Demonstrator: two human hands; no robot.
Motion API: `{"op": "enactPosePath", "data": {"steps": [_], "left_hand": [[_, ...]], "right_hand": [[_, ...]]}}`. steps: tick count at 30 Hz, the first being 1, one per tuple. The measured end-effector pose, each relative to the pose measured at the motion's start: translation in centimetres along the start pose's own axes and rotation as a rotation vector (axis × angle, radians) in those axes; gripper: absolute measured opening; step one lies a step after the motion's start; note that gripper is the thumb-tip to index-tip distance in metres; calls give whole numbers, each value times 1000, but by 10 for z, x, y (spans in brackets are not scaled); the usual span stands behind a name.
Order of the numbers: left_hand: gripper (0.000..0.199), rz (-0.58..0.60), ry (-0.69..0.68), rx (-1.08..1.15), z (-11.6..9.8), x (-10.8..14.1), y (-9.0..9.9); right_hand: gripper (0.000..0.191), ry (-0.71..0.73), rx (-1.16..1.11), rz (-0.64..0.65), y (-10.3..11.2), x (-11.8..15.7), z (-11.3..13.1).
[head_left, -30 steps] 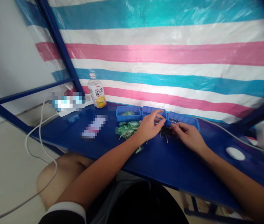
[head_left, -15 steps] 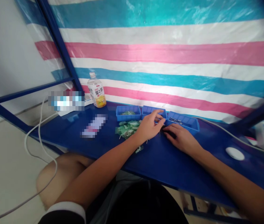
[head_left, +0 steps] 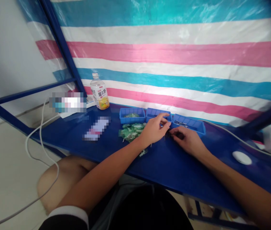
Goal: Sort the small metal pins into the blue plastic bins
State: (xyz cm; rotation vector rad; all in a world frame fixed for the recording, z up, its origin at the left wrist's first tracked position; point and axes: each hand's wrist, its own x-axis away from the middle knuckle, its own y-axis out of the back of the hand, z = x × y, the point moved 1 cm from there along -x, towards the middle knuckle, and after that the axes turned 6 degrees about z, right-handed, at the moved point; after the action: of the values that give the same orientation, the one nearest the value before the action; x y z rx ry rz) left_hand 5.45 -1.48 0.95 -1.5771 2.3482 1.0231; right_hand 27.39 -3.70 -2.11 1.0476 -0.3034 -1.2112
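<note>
Three small blue trays stand in a row at the back of the blue table: a left tray [head_left: 132, 120] with small greenish pieces, a middle tray [head_left: 152, 111] partly behind my left hand, and a right tray [head_left: 195, 126] with thin metal pieces. My left hand [head_left: 155, 127] is bent in front of the middle tray; whatever lies between its fingers is too small to make out. My right hand [head_left: 186, 139] is closed just right of it, its fingertips at small dark items on the table. A heap of green packets [head_left: 131, 131] lies left of my left hand.
A drink bottle [head_left: 100, 92] stands at the back left, with a blurred-out phone-like object [head_left: 97, 128] before it. A white oval object [head_left: 242, 157] lies at the right, near a cable [head_left: 231, 133]. Blue frame posts flank the table.
My right hand has drawn its fingers closer together and shifted slightly right. My left hand is nearly where it was.
</note>
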Motion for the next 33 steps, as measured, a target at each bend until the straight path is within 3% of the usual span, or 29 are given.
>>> {"op": "enactPosePath", "data": {"steps": [15,20,25,33], "left_hand": [[30,18,9,-32,-3,0,-1],[29,43,-15,-95,5,-1,-2],[17,111,-7,-73,3,-2,0],[12,75,24,33,2,0,-2]], "right_hand": [[14,-30,-89,-210,11,1,6],[19,-21,-258,-293,9,2,12],[25,-45,-404,-266,4,4,13],[33,-81,-411,-214,2,5,11]]}}
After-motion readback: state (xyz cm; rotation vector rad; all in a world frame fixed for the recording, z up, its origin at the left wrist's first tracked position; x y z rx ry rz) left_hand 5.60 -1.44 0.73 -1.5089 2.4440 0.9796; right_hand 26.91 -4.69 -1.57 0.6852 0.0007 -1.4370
